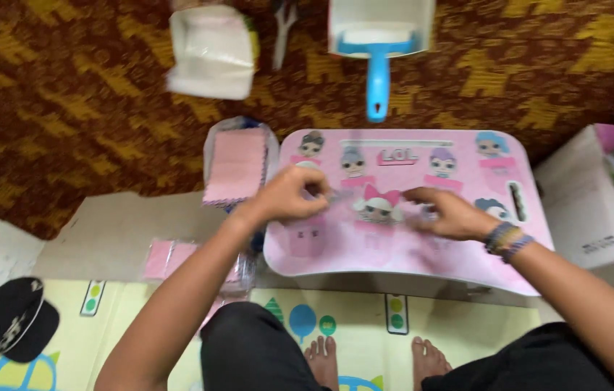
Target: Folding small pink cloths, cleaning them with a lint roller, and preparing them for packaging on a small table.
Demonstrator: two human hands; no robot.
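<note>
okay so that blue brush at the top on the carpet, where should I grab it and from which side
Probably by the blue handle, the brush's long narrow part, which points toward you over open patterned carpet. Come from the near side and close your grip around its middle. The wide head sits in the white dustpan, so it is harder to reach.

Your pink lap table (pixel 423 250) sits flat, dead centre, its rounded top printed with cartoon doll figures, a long groove along its twelve o'clock edge and a small slot at three o'clock. At its middle, between your two hands, there's a small pale piece (pixel 336 195), blurred, too small to tell. At ten o'clock, just off the table's corner, lies a bagged stack of pink squares (pixel 237 165).
</note>
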